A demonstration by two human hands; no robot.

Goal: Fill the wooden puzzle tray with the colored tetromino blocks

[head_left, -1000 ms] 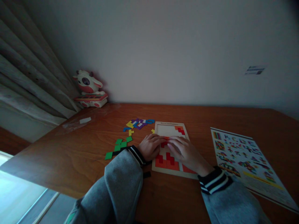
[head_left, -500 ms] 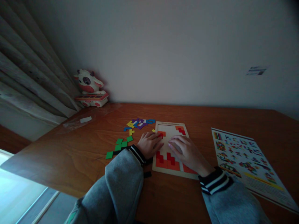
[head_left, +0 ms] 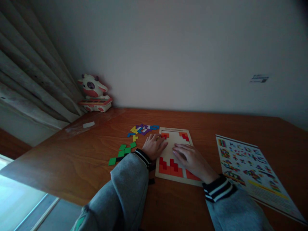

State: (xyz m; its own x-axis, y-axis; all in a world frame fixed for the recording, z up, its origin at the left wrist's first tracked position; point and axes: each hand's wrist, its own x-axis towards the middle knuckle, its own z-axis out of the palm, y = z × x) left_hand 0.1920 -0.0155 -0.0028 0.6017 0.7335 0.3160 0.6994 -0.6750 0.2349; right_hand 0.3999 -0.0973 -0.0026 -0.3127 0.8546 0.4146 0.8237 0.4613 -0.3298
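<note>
A wooden puzzle board [head_left: 168,177] with a pale tray lies flat before me. My left hand [head_left: 154,147] rests over its left edge, fingers stretched out and apart, the tips close to a red-orange piece [head_left: 165,135] in the upper left corner. Over the board's right side is my right hand [head_left: 191,158], its fingers loosely curved and thumb apart, with nothing visible in them. Another red-orange piece [head_left: 184,137] fills the upper right corner. Red and orange pieces [head_left: 171,168] line the bottom, partly covered by my right hand.
Green pieces [head_left: 121,153] lie left of my left hand, beside partly hidden black ones. Yellow, blue and purple pieces [head_left: 144,129] are heaped behind them. A printed pattern sheet [head_left: 250,170] lies at the right. A toy cow with a keyboard [head_left: 95,93] stands at the back left.
The red-orange piece at the upper left now sits higher, against the tray's corner. My left fingers have shifted slightly; my right hand stays nearly in place. The view has tilted a little.
</note>
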